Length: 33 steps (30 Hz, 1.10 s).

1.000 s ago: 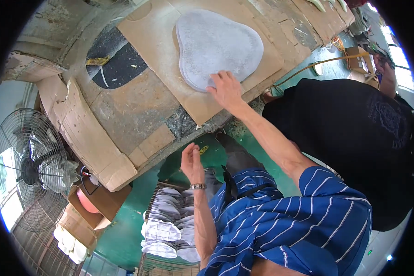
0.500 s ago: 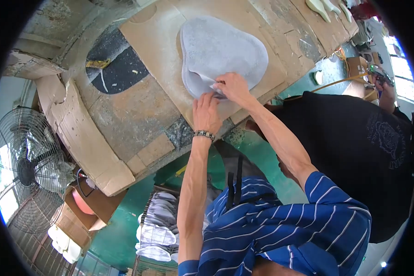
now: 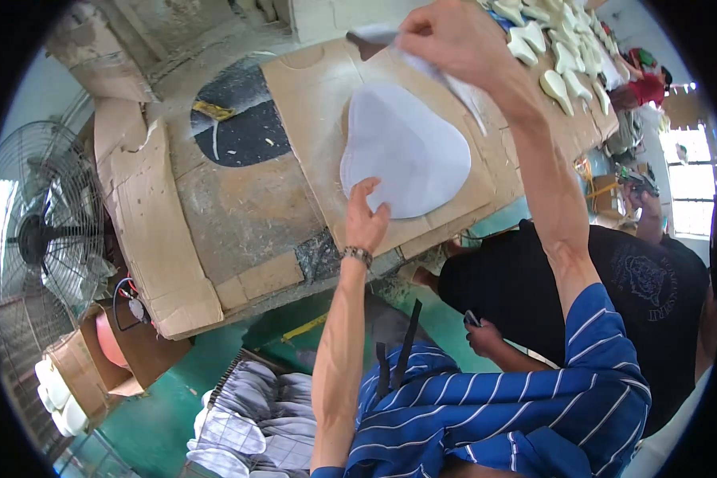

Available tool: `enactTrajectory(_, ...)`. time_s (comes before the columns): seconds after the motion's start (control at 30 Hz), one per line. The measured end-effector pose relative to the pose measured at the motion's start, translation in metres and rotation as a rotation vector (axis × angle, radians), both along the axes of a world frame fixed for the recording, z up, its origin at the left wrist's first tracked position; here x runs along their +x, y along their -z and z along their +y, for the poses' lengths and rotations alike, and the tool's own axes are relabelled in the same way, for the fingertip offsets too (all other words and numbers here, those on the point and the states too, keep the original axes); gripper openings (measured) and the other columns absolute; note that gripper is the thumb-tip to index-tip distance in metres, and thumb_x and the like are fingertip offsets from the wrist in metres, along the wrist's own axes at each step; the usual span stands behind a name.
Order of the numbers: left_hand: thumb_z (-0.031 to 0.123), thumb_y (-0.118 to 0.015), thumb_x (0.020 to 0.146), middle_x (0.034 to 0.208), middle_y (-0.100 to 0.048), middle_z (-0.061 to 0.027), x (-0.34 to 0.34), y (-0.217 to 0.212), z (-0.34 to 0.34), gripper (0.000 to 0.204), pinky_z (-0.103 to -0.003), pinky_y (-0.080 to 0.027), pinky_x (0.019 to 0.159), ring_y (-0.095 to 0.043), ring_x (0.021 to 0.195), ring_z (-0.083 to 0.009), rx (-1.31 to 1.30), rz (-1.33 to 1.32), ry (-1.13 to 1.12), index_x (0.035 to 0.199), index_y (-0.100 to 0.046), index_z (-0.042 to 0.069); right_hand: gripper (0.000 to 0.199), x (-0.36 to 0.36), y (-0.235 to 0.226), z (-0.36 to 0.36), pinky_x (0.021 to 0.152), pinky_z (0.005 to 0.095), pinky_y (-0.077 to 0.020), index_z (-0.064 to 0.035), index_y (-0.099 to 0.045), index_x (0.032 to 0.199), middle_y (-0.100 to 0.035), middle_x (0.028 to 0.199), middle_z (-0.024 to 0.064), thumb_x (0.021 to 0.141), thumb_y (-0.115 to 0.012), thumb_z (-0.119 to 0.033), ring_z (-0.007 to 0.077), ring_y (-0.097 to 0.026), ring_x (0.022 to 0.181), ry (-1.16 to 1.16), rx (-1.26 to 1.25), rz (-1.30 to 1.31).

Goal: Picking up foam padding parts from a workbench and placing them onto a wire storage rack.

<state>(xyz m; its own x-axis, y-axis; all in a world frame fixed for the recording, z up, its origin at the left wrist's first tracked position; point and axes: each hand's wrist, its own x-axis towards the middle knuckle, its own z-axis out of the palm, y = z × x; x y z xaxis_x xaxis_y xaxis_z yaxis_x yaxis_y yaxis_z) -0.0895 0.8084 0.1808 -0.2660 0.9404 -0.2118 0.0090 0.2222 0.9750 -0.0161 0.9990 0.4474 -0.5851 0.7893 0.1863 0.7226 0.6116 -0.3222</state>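
Peeling looks partly done: the right hand (image 3: 446,36), pinched shut on a thin white sheet (image 3: 442,76), lifts it above the pale rounded pad (image 3: 406,151) on the cardboard-covered counter (image 3: 247,215), while the left hand (image 3: 366,219) presses the pad's near edge, fingers spread flat.

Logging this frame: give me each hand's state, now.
Left hand: open, fingers pressed flat on the pale grey heart-shaped sheet.
Right hand: closed, pinching a thin pale sheet lifted above the cardboard board.
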Motion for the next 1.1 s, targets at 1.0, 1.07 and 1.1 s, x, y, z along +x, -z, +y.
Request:
enactTrajectory(1.0,0.008,-0.057,0.089,0.11,-0.068,-0.0083,0.006,-0.093,-0.863,0.034,-0.033,-0.052,0.085,-0.063,0.099,-0.0172,0.348,-0.371,-2.259,0.122,-0.061,0.0,0.087,-0.343,0.148,-0.969,0.062,0.0297,-0.0439,-0.0009,-0.074,0.112,-0.07,0.085,0.0044,0.092,-0.039,-0.079,0.0122,-0.059,0.072,-1.288,-1.054,-0.661)
enactTrajectory(1.07,0.005,-0.057,0.088,0.118,-0.065,-0.0063,0.022,-0.103,-0.924,0.042,-0.033,-0.053,0.088,-0.063,0.105,-0.0169,0.661,-0.39,-2.416,0.129,-0.057,0.003,0.085,-0.334,0.161,-0.993,0.059,0.0301,-0.0435,-0.0004,-0.073,0.115,-0.069,0.086,0.0045,0.092,-0.043,-0.077,0.0122,-0.059,0.071,-1.287,-1.077,-0.807)
enactTrajectory(1.1,0.004,-0.057,0.087,0.122,-0.064,-0.0061,0.029,-0.106,-0.958,0.046,-0.033,-0.054,0.088,-0.063,0.107,-0.0172,0.749,-0.374,-2.461,0.133,-0.055,0.005,0.078,-0.327,0.169,-0.999,0.056,0.0293,-0.0431,-0.0007,-0.072,0.113,-0.069,0.085,0.0039,0.092,-0.049,-0.072,0.0119,-0.06,0.07,-1.278,-1.096,-0.822)
